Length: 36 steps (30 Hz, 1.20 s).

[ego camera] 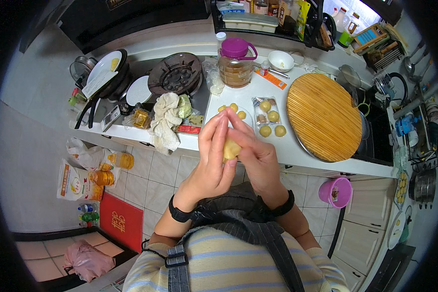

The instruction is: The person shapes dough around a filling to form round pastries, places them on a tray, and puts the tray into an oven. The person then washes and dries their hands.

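Note:
Between my left hand (213, 157) and my right hand (257, 157) is a piece of yellow dough (231, 149), pressed by the fingers of both. My fingertips meet above it, in front of the white counter's edge. Just beyond them lies a white plate (246, 126) with several small yellow balls (242, 115), partly hidden by my hands. Right of it, a clear plastic tray (256, 106) carries yellow balls (265, 106) and brownish pieces (261, 118). Two more balls (265, 131) rest on the counter in front of the tray.
A round slatted wooden board (323, 116) covers much of the counter's right part. Behind stand a purple-lidded jar (237, 69) and a white bowl (281, 61). To the left are a gas burner (175, 73), a crumpled cloth (165, 120) and stacked pans (122, 80). A pink bin (335, 192) stands below.

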### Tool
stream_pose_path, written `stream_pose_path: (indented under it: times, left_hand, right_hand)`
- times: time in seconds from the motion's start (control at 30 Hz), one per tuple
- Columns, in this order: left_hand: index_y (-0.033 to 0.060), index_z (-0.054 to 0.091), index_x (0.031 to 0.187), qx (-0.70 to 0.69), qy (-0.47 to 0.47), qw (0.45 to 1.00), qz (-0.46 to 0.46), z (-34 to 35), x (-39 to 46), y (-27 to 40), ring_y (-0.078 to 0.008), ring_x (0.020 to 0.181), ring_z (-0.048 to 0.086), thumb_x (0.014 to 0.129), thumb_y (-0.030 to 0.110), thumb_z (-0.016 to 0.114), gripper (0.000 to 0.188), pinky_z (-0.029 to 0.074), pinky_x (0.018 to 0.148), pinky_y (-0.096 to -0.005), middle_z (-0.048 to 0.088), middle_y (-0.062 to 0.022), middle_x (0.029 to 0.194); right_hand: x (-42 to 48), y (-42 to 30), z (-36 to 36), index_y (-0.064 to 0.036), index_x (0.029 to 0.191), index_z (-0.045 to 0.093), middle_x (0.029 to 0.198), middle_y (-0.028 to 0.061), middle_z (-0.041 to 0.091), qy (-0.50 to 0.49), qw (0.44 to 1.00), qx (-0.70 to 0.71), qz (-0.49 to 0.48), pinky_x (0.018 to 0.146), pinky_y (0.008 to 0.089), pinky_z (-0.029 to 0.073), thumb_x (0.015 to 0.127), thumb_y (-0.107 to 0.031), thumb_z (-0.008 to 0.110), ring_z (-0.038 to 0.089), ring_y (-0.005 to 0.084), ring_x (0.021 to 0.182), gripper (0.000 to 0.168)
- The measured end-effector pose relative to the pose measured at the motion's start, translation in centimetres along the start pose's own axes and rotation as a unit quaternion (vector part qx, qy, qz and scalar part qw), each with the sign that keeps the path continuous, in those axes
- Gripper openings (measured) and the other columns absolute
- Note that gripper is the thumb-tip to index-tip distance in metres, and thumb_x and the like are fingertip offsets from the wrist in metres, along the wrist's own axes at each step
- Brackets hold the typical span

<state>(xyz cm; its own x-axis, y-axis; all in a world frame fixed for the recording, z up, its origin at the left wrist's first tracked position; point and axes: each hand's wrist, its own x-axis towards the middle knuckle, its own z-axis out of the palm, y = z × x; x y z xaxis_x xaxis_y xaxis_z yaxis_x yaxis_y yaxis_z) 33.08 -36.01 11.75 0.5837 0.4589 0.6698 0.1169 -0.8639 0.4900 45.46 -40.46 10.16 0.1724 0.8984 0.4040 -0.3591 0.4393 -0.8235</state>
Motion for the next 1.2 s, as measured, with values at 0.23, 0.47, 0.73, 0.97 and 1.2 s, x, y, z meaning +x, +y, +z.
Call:
stream_pose_path:
  times: [0.23,0.47,0.73,0.97,1.2]
  left_hand:
    - [-0.0079,0.014,0.138,-0.003,0.006,1.0,0.012,0.3,-0.4,0.1,-0.0374,0.128,0.025,0.084,0.008,0.044,0.064,0.023,0.105,-0.0417,0.014,-0.0262,0.14]
    - [-0.0038,0.023,0.137,-0.14,-0.009,0.985,-0.098,0.9,0.0,-1.7,-0.0329,0.13,0.026,0.092,0.02,0.039,0.054,0.023,0.107,-0.0415,0.025,-0.0206,0.14]
    - [-0.0043,0.033,0.13,-0.814,0.014,0.427,-0.393,1.3,-1.1,-2.9,-0.0305,0.113,0.05,0.096,0.027,0.028,0.047,0.04,0.098,-0.0414,0.044,-0.0189,0.128]
    - [0.0008,0.036,0.13,-0.786,0.017,0.462,-0.41,2.0,-1.3,-2.2,-0.0237,0.117,0.044,0.096,0.028,0.03,0.044,0.035,0.1,-0.0412,0.043,-0.015,0.129]
    - [0.0002,0.028,0.136,-0.73,-0.003,0.534,-0.428,1.5,-1.7,-2.2,-0.0244,0.115,0.049,0.097,0.022,0.031,0.045,0.04,0.098,-0.0387,0.044,-0.014,0.129]
  right_hand:
    - [0.6,-1.5,-0.1,0.0,0.124,0.05,0.141,0.0137,0.034,0.006,0.997,0.05,0.062,0.104,0.0316,0.028,0.09,-0.004,0.043,0.031,0.0207,0.13,0.035]
    - [0.3,0.0,-1.2,0.001,0.119,0.054,0.136,0.0153,0.041,0.007,0.985,-0.173,0.016,0.103,0.036,0.028,0.086,-0.007,0.048,0.038,0.0258,0.125,0.034]
    - [0.2,-0.4,-4.0,-0.002,0.127,0.045,0.133,0.0155,0.044,-0.126,0.84,-0.505,-0.153,0.1,0.0422,0.03,0.077,-0.027,0.063,0.041,0.0321,0.121,0.059]
    - [-0.6,1.2,-2.9,-0.004,0.113,0.052,0.129,0.0128,0.047,-0.062,0.766,-0.617,-0.169,0.097,0.0422,0.031,0.082,-0.025,0.056,0.041,0.0298,0.12,0.038]
    - [-1.5,2.6,-3.6,-0.001,0.126,0.043,0.135,0.0169,0.039,-0.005,0.882,-0.464,-0.086,0.102,0.0413,0.026,0.089,-0.023,0.046,0.034,0.0322,0.125,0.043]
